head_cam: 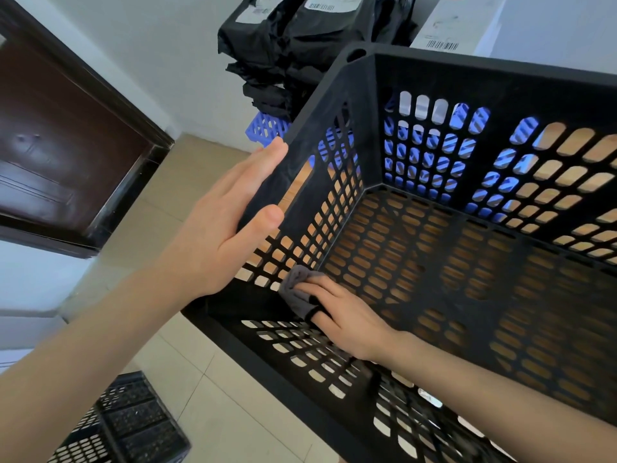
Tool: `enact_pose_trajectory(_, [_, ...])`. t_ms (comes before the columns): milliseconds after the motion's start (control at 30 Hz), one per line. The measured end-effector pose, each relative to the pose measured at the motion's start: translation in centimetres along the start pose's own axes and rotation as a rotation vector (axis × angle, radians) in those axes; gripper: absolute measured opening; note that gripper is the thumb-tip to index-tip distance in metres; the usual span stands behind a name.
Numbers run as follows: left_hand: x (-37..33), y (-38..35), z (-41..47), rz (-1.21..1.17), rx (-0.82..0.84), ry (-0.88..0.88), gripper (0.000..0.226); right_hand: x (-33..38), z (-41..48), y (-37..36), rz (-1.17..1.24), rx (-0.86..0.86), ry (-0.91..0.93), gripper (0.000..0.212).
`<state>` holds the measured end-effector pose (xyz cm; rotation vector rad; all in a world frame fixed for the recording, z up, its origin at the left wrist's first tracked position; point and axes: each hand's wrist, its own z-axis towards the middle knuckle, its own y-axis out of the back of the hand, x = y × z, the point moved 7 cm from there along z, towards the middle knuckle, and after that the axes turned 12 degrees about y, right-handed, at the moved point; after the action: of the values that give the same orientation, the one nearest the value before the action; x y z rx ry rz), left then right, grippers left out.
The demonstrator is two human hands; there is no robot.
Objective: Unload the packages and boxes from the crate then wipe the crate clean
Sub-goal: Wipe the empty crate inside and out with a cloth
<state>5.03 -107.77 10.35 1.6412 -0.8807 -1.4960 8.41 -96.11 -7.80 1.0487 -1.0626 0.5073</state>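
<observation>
Door (66,145): dark wood, far left, not part of the job. Second crate (127,426): black, lattice-sided, on the tiled floor (213,389) at the lower left, apart from the work. Left hand (230,225): laid against the outer face of the crate's left wall near the rim, fingers straight and together, thumb on the rim edge; it braces and does not clasp. Cloth (293,285): small, grey, bunched into the crate's near left corner where wall meets bottom. Right hand (347,319): inside the crate at that corner, fingers lying over the cloth and a fold of it wrapped round the thumb, so the hand holds the cloth and presses it to the plastic. Crate (467,71): black, perforated walls and bottom, nothing in it besides the cloth and hand; a wooden surface (377,248) shows through the bottom holes. Blue crate (267,128): behind the far left corner, partly seen through the perforations. Packages (293,45): black mailing bags with labels, stacked outside the crate above the blue one. Box (460,25): white, barcode label, outside beyond the far rim. Status, as judged: unloading appears finished; wiping is under way at one corner, with the remaining walls, bottom and rim likely yet to be covered, though the plastic's cleanliness cannot be told.
</observation>
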Motion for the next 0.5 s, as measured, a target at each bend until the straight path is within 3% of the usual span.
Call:
enact_pose_trajectory(67, [0.0, 0.0, 0.0, -0.006, 0.001, -0.005, 0.061, 1.7, 0.2, 0.9, 0.111, -0.093, 0.034, 0.043])
enact_pose_trajectory(167, [-0.2, 0.1, 0.1, -0.02, 0.011, -0.014, 0.061, 7.3, 1.1, 2.5, 0.266, -0.251, 0.245, 0.039])
enact_pose_trajectory(267, [-0.4, 0.2, 0.0, -0.015, 0.015, -0.007, 0.061, 10.2, 1.9, 3.0, 0.335, -0.304, 0.362, 0.038])
enact_pose_trajectory(367, [-0.7, 0.3, -0.3, 0.021, 0.013, 0.001, 0.063, 8.4, 1.6, 2.2, 0.302, -0.233, 0.293, 0.035])
enact_pose_trajectory(500, [-0.8, 0.3, -0.4, 0.046, 0.003, 0.015, 0.066, 2.1, 0.6, -0.4, 0.227, -0.016, -0.006, 0.035])
